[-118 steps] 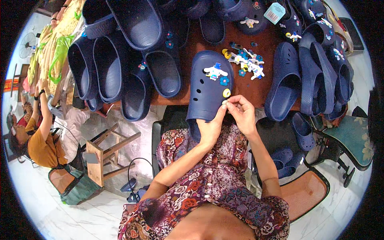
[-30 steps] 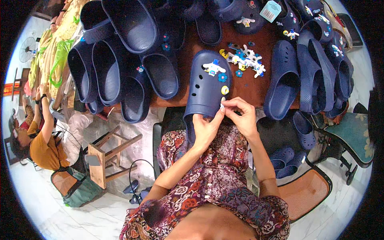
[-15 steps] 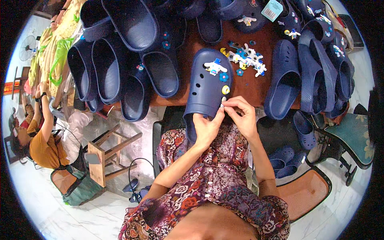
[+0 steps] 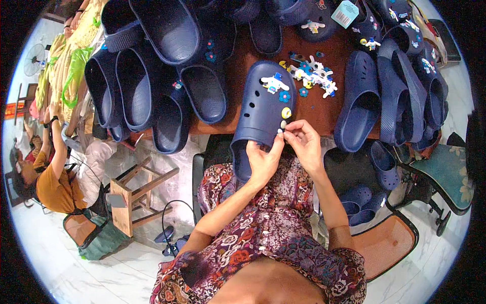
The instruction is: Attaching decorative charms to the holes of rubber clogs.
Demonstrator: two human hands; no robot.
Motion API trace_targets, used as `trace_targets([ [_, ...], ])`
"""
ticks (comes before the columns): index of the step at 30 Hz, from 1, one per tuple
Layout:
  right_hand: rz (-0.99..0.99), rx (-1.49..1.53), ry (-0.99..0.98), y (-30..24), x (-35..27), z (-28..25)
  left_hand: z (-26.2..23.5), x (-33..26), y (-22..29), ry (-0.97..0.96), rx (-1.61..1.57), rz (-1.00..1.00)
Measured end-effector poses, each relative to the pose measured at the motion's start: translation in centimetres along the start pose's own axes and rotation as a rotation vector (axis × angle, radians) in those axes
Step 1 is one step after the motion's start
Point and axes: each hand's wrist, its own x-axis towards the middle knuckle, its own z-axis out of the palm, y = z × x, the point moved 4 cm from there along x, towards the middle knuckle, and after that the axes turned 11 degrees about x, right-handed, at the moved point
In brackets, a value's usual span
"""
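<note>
A navy foam clog lies toe-away at the table's near edge, its heel end reaching over my lap. My left hand grips it, fingers inside the foot opening and thumb on the outer side. My right hand pinches at the clog's right side, fingertips beside a small whitish charm; what sits between them is mostly hidden. Further up that side are a yellow round charm, a blue flower charm and a white character charm with a blue hat.
Loose charms lie heaped on the brown table beyond the clog. Navy clogs crowd the left, and more clogs stand right. A wooden stool is at lower left. Another person works at far left.
Both hands and the clog have shifted very slightly, the right fingertips a little toward the clog. The pinch at its side continues.
</note>
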Motion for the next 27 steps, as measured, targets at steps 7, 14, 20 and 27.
trace_targets([
  [7,-0.043,0.032,0.136,0.7,0.5,-0.6,0.1,0.4,0.4,-0.05,-0.145,-0.055],
  [14,-0.066,-0.025,0.104,-0.1,1.4,0.1,0.0,0.6,0.8,-0.085,-0.061,-0.068],
  [20,-0.066,-0.061,0.123,0.2,0.7,0.0,-1.0,0.9,1.0,-0.072,-0.284,-0.184],
  [27,-0.127,-0.312,0.232,0.8,-0.5,-2.6,-2.1,2.9,0.0,-0.218,-0.971,-0.407],
])
